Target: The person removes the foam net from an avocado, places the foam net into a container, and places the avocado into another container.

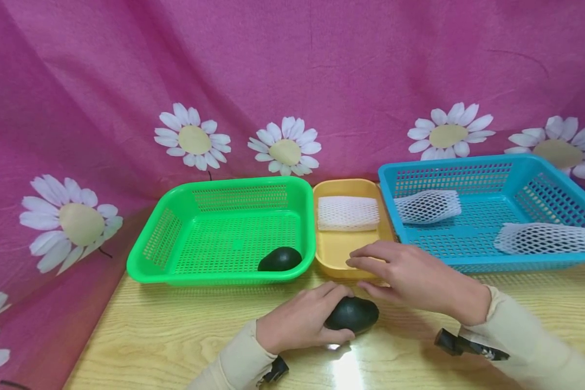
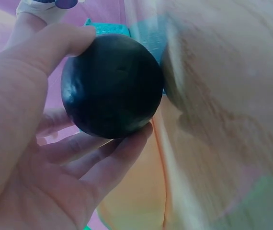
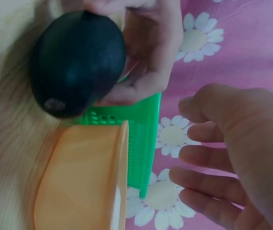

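My left hand [image 1: 304, 319] grips a dark, smooth avocado [image 1: 353, 314] low over the table, in front of the yellow tray [image 1: 338, 250]. Its thumb and fingers curl round the fruit's sides, as the left wrist view also shows, with the avocado [image 2: 112, 86] end-on. A pale scar marks one end of the avocado [image 3: 76, 64] in the right wrist view. Nothing is in my right hand [image 1: 409, 273], which hovers at the tray's front rim with fingers loosely extended. White foam netting [image 1: 348, 213] lies at the tray's back.
Left of the tray stands a green basket [image 1: 224, 279] with another dark avocado [image 1: 280, 259] in its front right corner. On the right, a blue basket [image 1: 473, 203] holds a white foam net [image 1: 429, 206] and a second net [image 1: 546, 238]. A pink flowered cloth [image 1: 351, 81] hangs behind.
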`<act>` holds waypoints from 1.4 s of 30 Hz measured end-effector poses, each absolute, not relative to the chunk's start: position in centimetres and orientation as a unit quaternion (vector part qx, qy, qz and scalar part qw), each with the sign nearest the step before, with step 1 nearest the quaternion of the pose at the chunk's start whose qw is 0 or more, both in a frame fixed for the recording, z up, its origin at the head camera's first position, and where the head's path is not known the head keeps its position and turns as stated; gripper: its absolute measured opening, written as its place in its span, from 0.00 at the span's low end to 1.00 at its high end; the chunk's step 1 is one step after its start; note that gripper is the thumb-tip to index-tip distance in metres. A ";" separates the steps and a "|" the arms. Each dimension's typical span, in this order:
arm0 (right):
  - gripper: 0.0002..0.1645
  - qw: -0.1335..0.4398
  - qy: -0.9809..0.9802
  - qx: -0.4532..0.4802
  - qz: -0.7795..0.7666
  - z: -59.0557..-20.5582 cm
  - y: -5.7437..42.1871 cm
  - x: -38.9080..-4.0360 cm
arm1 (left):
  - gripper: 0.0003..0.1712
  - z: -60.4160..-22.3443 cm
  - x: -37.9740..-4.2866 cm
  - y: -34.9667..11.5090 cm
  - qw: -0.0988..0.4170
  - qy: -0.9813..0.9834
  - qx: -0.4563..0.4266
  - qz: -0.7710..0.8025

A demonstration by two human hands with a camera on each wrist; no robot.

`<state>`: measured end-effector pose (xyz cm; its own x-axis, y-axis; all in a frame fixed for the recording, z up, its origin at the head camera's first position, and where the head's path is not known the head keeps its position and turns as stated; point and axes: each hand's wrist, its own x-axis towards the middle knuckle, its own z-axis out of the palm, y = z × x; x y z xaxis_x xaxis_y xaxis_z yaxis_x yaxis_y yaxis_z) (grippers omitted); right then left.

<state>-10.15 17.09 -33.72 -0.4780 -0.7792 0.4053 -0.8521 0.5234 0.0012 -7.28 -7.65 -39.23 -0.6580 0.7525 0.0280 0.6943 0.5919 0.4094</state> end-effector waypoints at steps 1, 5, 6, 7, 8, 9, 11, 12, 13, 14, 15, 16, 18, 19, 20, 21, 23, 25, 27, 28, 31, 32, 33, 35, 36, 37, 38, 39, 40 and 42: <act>0.23 0.181 -0.854 0.478 0.104 -33.8 17.1 -10.1 | 0.31 -39.3 -7.3 -7.6 0.073 0.889 0.407 0.198; 0.22 0.184 -0.851 0.479 0.117 -34.1 16.9 -9.9 | 0.31 -39.4 -7.3 -7.6 0.066 0.887 0.412 0.199; 0.22 0.185 -0.850 0.478 0.119 -34.2 16.9 -9.9 | 0.31 -39.4 -7.3 -7.6 0.064 0.886 0.414 0.198; 0.22 0.186 -0.850 0.478 0.121 -34.3 16.9 -9.8 | 0.31 -39.4 -7.3 -7.6 0.062 0.886 0.414 0.197; 0.21 0.187 -0.850 0.476 0.123 -34.4 16.9 -9.8 | 0.31 -39.4 -7.3 -7.6 0.062 0.886 0.415 0.197; 0.21 0.187 -0.851 0.475 0.126 -34.5 16.9 -9.8 | 0.31 -39.5 -7.3 -7.6 0.062 0.886 0.414 0.197; 0.21 0.189 -0.850 0.474 0.131 -34.8 16.9 -9.8 | 0.31 -39.5 -7.3 -7.6 0.063 0.887 0.413 0.196; 0.21 0.191 -0.848 0.475 0.135 -34.9 16.9 -9.8 | 0.31 -39.5 -7.3 -7.6 0.064 0.887 0.413 0.197; 0.21 0.193 -0.847 0.476 0.139 -35.1 16.9 -9.8 | 0.31 -39.5 -7.3 -7.6 0.066 0.887 0.412 0.197; 0.21 0.195 -0.845 0.478 0.142 -35.2 17.0 -9.8 | 0.31 -39.5 -7.4 -7.6 0.067 0.887 0.412 0.196; 0.20 0.197 -0.843 0.480 0.144 -35.4 17.0 -9.8 | 0.31 -39.5 -7.4 -7.6 0.068 0.887 0.412 0.195; 0.20 0.200 -0.840 0.482 0.146 -35.5 17.0 -9.8 | 0.31 -39.5 -7.4 -7.6 0.068 0.887 0.412 0.195; 0.21 0.203 -0.838 0.485 0.148 -35.7 17.0 -9.8 | 0.31 -39.6 -7.4 -7.6 0.068 0.888 0.412 0.194; 0.22 0.204 -0.837 0.486 0.149 -35.7 17.0 -9.8 | 0.31 -39.6 -7.4 -7.6 0.067 0.888 0.412 0.193; 0.22 0.204 -0.836 0.487 0.149 -35.8 16.9 -9.8 | 0.30 -39.6 -7.4 -7.6 0.066 0.888 0.412 0.191; 0.22 0.203 -0.836 0.487 0.150 -35.9 16.9 -9.8 | 0.31 -39.6 -7.4 -7.6 0.064 0.888 0.413 0.190; 0.22 0.199 -0.837 0.487 0.149 -36.0 16.9 -9.8 | 0.30 -39.6 -7.4 -7.6 0.063 0.889 0.413 0.189; 0.22 0.192 -0.839 0.487 0.148 -36.1 16.9 -9.7 | 0.30 -39.6 -7.3 -7.5 0.063 0.889 0.412 0.190; 0.22 0.187 -0.840 0.487 0.147 -36.2 17.0 -9.7 | 0.31 -39.6 -7.3 -7.5 0.063 0.889 0.412 0.190; 0.22 0.184 -0.841 0.487 0.147 -36.2 17.0 -9.7 | 0.31 -39.6 -7.2 -7.4 0.063 0.889 0.412 0.190; 0.22 0.179 -0.843 0.486 0.149 -36.2 17.1 -9.7 | 0.31 -39.6 -7.2 -7.4 0.062 0.889 0.413 0.189; 0.22 0.177 -0.844 0.484 0.149 -36.2 17.1 -9.7 | 0.31 -39.6 -7.2 -7.4 0.061 0.889 0.413 0.188; 0.22 0.176 -0.845 0.483 0.150 -36.2 17.1 -9.7 | 0.31 -39.6 -7.1 -7.4 0.061 0.889 0.414 0.187; 0.23 0.172 -0.847 0.480 0.151 -36.2 17.2 -9.7 | 0.31 -39.6 -7.1 -7.3 0.061 0.888 0.415 0.188; 0.23 0.170 -0.848 0.479 0.150 -36.2 17.2 -9.7 | 0.31 -39.5 -7.1 -7.3 0.061 0.888 0.416 0.189; 0.24 0.167 -0.849 0.478 0.150 -36.2 17.2 -9.7 | 0.31 -39.5 -7.1 -7.3 0.060 0.887 0.417 0.189; 0.24 0.165 -0.850 0.477 0.149 -36.2 17.2 -9.7 | 0.32 -39.5 -7.0 -7.3 0.059 0.887 0.418 0.189; 0.23 0.163 -0.851 0.477 0.148 -36.2 17.2 -9.7 | 0.32 -39.5 -7.0 -7.2 0.057 0.886 0.419 0.188; 0.23 0.161 -0.852 0.476 0.147 -36.2 17.3 -9.7 | 0.32 -39.5 -7.0 -7.2 0.056 0.886 0.420 0.189; 0.23 0.159 -0.854 0.475 0.144 -36.3 17.3 -9.8 | 0.33 -39.6 -7.0 -7.1 0.054 0.885 0.422 0.189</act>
<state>-9.76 17.30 -36.27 -0.4984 -0.7652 0.4075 -0.8565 0.5073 -0.0951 -6.98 -7.12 -39.60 -0.6384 0.7671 0.0635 0.7262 0.5728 0.3802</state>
